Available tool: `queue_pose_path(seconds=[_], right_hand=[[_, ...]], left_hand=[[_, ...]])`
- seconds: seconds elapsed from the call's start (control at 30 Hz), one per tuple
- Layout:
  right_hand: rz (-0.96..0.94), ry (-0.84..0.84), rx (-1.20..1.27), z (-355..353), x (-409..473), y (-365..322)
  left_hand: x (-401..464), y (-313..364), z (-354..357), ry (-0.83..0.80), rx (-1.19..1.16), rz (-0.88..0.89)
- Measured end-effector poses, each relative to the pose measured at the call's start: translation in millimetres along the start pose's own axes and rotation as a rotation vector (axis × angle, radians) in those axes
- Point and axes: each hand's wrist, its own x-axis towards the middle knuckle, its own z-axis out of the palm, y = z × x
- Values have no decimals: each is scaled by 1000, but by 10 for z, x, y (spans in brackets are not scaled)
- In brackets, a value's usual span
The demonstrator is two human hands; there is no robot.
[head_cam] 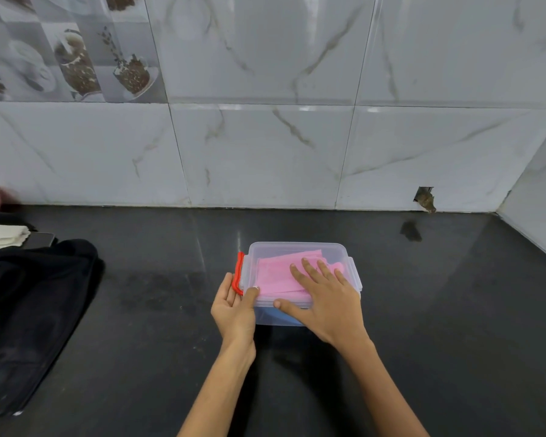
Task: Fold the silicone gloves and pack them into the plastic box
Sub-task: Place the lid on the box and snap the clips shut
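Note:
A clear plastic box [297, 246] stands on the black counter, with a red latch [238, 272] on its left end. Folded pink silicone gloves [275, 275] lie inside it, and something blue [278, 316] shows low down through the front wall. My right hand [325, 298] lies flat across the top of the box with fingers spread and thumb along the near rim. My left hand [234, 307] cups the box's left end beside the red latch, its thumb on the near left corner. Whether a lid is on, I cannot tell.
A black cloth [35, 294] covers the counter's left side, with a folded white cloth [0, 236] and a flat dark device [41, 239] behind it. A tiled wall with a broken hole [424, 198] runs behind. A side wall closes the right.

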Motion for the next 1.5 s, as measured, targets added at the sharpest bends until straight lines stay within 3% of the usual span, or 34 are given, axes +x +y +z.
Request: queue_pose_path(seconds=[0.57, 0.63, 0.77, 0.83, 0.9, 1.03, 1.17, 1.27, 1.33, 1.4, 1.5], right_hand=[[25, 16, -3, 34, 9, 2], [23, 16, -2, 38, 10, 4], [24, 38, 14, 34, -4, 6], [19, 46, 9, 31, -9, -5], [7, 43, 11, 30, -4, -4], [-11, 37, 16, 24, -8, 10], [-65, 33, 51, -5, -26, 44], [-87, 132, 364, -69, -66, 53], [65, 370, 633, -60, -75, 61], [358, 512, 831, -35, -70, 88], [757, 382, 1200, 55, -37, 183]], left_hand=[[-8, 17, 5, -78, 192, 186], [-3, 45, -14, -94, 330, 239], [-27, 96, 83, -50, 965, 561], [-10, 144, 213, -124, 1152, 785], [49, 187, 364, -251, 1291, 879], [246, 132, 480, -445, 1632, 808], [318, 47, 453, -492, 1745, 720], [318, 30, 444, -487, 1741, 748], [322, 23, 445, -490, 1749, 759], [323, 19, 443, -488, 1759, 758], [325, 13, 450, -490, 1761, 741]])
